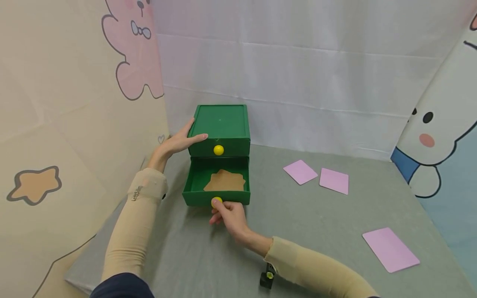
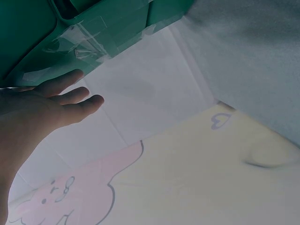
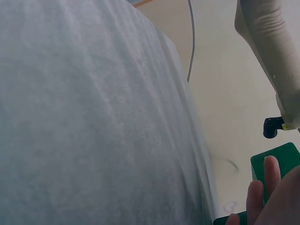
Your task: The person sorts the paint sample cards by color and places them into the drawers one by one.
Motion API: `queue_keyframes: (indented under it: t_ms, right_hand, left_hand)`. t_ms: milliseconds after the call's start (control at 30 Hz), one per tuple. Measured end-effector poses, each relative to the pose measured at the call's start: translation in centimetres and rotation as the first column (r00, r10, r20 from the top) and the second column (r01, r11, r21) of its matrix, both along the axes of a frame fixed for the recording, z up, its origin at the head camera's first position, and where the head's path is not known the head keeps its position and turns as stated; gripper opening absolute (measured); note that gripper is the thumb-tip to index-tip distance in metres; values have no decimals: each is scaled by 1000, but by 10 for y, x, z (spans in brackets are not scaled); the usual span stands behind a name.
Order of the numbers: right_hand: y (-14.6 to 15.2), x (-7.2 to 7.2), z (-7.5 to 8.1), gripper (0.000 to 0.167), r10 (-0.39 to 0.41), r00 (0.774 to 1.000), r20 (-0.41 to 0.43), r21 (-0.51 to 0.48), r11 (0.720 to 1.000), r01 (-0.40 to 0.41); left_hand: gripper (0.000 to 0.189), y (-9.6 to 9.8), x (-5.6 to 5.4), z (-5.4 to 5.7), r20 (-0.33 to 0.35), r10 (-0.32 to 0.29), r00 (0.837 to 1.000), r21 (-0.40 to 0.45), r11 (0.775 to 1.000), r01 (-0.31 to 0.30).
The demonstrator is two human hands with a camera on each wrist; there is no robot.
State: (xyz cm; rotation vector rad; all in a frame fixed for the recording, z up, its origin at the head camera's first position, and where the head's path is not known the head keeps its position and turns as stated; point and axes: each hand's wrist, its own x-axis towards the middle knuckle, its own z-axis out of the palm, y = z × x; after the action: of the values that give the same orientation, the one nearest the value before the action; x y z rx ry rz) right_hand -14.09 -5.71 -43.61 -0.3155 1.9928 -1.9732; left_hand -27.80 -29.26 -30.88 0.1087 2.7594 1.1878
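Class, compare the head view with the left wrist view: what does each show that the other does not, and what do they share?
Only the head view shows the pink cards, the yellow knobs, the brown pieces inside the open drawer, and the right hand.

Only the left wrist view shows the clear tape stuck on the green box.

Both show the left hand at the box, and the bear and small heart on the wall covering.
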Motion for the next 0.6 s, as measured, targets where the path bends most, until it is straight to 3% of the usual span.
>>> queue_keyframes:
  t_ms: [167,300,500,600]
  right_hand:
    - [2,6,20,39,-20,1000,3,1,1000,20]
    - [2,7,28,41,-32,999,1,-2,999,32]
    - [-1,2,29,40,-49,999,19,24,999,48]
    - [-5,-7,21,40,-58,998,17,37,998,57]
  left_hand:
    - [99,0,0,0,1,-1,1000,2,1000,1]
    - [97,0,1,1,-5,-5,1000,10,1000,5]
    - [98,1,1,1,-3,-5,1000,6,1000,5]
    - [101,1,2,1,3,0,1000,3,1000,0]
